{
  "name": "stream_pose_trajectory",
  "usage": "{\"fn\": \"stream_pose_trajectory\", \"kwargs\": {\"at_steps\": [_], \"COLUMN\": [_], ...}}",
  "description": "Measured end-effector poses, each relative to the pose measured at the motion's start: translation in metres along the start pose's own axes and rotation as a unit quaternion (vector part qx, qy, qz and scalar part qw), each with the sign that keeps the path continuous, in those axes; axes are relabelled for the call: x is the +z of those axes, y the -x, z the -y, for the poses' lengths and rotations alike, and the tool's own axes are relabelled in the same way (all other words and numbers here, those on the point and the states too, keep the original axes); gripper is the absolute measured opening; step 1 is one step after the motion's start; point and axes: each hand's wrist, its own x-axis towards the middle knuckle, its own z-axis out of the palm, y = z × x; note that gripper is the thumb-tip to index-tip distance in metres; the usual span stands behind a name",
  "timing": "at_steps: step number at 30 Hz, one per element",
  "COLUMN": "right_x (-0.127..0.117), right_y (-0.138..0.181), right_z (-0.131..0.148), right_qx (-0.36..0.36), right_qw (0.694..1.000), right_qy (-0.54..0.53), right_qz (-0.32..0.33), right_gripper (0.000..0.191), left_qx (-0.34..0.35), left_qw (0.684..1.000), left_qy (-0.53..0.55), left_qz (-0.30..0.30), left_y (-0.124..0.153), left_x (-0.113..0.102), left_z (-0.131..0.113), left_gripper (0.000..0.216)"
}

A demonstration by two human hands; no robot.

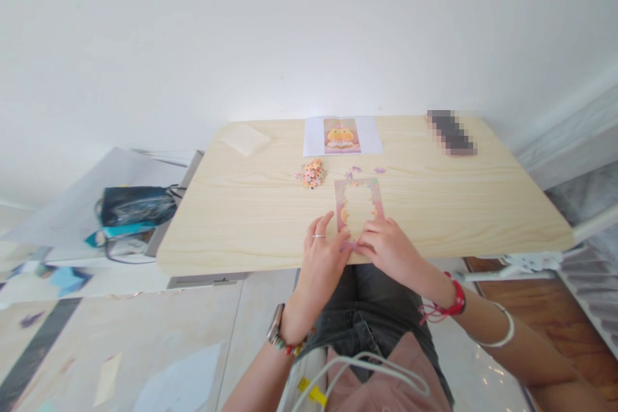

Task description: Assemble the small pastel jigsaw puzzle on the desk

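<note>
A jigsaw puzzle border [380, 197], purple and pink with some yellow, lies near the table's front edge around a bare middle. My left hand [322, 257] is at its lower left corner, fingers apart, with the thumb side touching the bottom edge. At the lower right, my right hand [390, 250] has its fingertips pinched together at a purple puzzle piece [348, 246] on the bottom edge; the fingers partly hide it. Above the border lie loose purple pieces [356, 169]. A heap of mixed puzzle pieces [313, 174] sits to the upper left.
A paper sheet with a printed yellow character picture [342, 136] lies at the table's back. A pale bag or sheet [246, 140] is at the back left, a pixelated dark object [452, 133] at the back right. Left of the table [232, 225] sits a dark bag [138, 206].
</note>
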Motion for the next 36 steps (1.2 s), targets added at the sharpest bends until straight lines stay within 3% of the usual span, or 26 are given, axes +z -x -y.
{"fn": "stream_pose_trajectory", "kwargs": {"at_steps": [7, 10, 13, 16, 19, 24, 29, 36], "right_x": [-0.009, -0.024, -0.033, -0.030, -0.021, -0.015, -0.020, -0.028], "right_y": [0.001, -0.010, -0.029, -0.051, -0.070, -0.082, -0.067, -0.022], "right_z": [-0.014, -0.048, -0.092, -0.128, -0.146, -0.150, -0.145, -0.096], "right_qx": [0.001, 0.050, 0.079, 0.077, 0.072, 0.063, 0.036, -0.020], "right_qw": [0.997, 0.989, 0.985, 0.988, 0.992, 0.994, 0.996, 0.997], "right_qy": [-0.057, -0.092, -0.051, -0.022, -0.021, -0.030, -0.037, -0.050], "right_qz": [-0.045, -0.105, -0.145, -0.133, -0.106, -0.080, -0.079, -0.064], "right_gripper": [0.016, 0.012, 0.010, 0.015, 0.015, 0.007, 0.010, 0.010], "left_qx": [0.014, 0.021, 0.022, 0.019, 0.012, 0.010, 0.021, 0.020], "left_qw": [1.000, 0.999, 0.999, 0.999, 0.999, 0.999, 0.999, 0.999], "left_qy": [0.018, 0.030, 0.029, 0.017, 0.001, -0.007, -0.004, 0.027], "left_qz": [-0.007, -0.025, -0.040, -0.043, -0.045, -0.032, -0.036, -0.026], "left_y": [-0.004, -0.005, -0.007, -0.009, -0.010, -0.007, -0.006, -0.004], "left_x": [-0.003, -0.005, -0.006, -0.007, -0.008, -0.007, -0.009, -0.008], "left_z": [-0.004, -0.003, 0.001, 0.006, 0.010, 0.014, 0.012, 0.005], "left_gripper": [0.019, 0.018, 0.017, 0.017, 0.015, 0.016, 0.015, 0.017]}}
